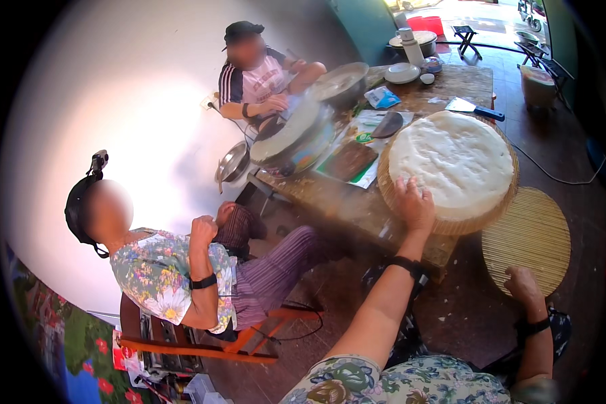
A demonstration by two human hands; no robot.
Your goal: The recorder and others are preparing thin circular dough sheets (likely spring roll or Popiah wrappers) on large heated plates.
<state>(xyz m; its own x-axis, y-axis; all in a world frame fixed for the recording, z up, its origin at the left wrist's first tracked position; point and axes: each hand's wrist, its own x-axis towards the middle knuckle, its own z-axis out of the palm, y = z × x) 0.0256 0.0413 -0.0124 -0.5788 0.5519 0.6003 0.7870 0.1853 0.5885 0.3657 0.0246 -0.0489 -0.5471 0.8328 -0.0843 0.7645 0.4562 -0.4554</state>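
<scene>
A large round of white dough (452, 159) lies on a round slatted mat (447, 225) at the corner of the wooden table (333, 199). My left hand (415, 204) rests with spread fingers on the dough's near edge. Over the near side of a second slatted round mat (527, 232), which is lower down beside the table, my right hand (525, 285) is curled; whether it holds anything is hidden. A scraper with a blue handle (474, 108) lies just beyond the dough. Left of the dough are a dark half-round blade (388, 124) and a brown rectangular block (351, 160) on a plastic bag (371, 177).
A seated person in a flowered shirt (166, 272) is at the left; another person (255, 81) works across the table beside a large basin (341, 83). A bucket (537, 86) and folding stools (465, 41) stand beyond. A cable (560, 179) crosses the floor.
</scene>
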